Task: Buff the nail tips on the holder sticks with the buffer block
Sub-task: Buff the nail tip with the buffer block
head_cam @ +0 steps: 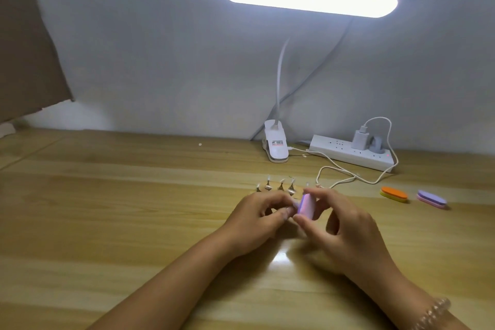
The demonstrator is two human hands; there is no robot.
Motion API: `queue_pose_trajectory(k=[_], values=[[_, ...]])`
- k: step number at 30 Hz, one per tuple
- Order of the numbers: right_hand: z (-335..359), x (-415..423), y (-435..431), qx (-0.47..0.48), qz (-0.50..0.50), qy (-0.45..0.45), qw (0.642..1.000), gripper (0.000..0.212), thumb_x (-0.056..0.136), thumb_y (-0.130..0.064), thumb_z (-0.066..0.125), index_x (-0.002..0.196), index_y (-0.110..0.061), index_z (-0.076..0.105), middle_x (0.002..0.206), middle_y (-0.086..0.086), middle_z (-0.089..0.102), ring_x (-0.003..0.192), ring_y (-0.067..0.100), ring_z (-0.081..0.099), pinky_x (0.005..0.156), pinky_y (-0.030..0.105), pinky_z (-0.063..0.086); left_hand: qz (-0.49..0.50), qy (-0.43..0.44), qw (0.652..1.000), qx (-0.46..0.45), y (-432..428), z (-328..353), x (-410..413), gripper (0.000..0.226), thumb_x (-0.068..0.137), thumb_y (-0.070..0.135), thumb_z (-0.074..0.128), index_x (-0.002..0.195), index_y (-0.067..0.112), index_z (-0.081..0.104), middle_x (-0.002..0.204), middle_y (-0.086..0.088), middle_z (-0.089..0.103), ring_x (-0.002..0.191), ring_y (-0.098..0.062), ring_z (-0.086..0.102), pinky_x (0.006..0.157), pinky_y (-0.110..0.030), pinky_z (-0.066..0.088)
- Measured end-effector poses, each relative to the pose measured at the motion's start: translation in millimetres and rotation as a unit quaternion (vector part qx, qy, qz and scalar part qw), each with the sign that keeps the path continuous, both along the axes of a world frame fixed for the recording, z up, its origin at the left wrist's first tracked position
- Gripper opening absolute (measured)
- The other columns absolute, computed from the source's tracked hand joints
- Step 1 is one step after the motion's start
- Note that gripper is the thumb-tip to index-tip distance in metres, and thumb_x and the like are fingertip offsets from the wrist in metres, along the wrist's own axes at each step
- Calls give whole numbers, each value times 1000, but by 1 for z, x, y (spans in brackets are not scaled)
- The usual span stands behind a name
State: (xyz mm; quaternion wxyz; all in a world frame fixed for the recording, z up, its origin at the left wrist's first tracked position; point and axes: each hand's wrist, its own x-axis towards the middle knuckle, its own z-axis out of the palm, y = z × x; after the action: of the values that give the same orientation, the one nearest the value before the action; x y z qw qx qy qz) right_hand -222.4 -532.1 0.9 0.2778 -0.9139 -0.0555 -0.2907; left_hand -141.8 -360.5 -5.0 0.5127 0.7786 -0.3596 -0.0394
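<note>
A pink and purple buffer block (306, 204) is pinched between the thumb and fingers of my right hand (345, 228), held upright over the wooden table (107, 209). My left hand (257, 218) has its fingers curled and pinches something small against the block; the thing itself is hidden by my fingertips. Just behind my hands stands a wooden holder (270, 187) with several short sticks carrying clear nail tips (291, 190).
Two spare buffer blocks lie to the right, an orange and yellow one (394, 194) and a purple and pink one (431, 199). A clip lamp base (276, 144), a white power strip (353, 153) with a charger, and a loose white cable (345, 173) sit at the back. A cardboard box (26, 48) is at the far left.
</note>
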Motion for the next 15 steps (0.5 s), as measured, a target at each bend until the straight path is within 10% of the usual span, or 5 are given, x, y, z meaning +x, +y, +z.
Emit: queue_pose_trajectory(k=[9,15], values=[[2,4,-11,122,-11,-15,992,36,80,-44,67,112,-28,67,89,-11,64,59,12,53,58,20,42,10,64,997,-32,1,0,0,19,97,10,60,102,20,75,102,2,75,64,-26,63,60,-51,55],[0,-3,6,-49,24,5,998,44,76,-36,79,117,-31,63,99,-19,55,64,-15,47,54,24,42,4,68,997,-41,1,-2,1,18,88,17,62,89,28,76,76,-5,69,53,-10,56,58,-51,52]])
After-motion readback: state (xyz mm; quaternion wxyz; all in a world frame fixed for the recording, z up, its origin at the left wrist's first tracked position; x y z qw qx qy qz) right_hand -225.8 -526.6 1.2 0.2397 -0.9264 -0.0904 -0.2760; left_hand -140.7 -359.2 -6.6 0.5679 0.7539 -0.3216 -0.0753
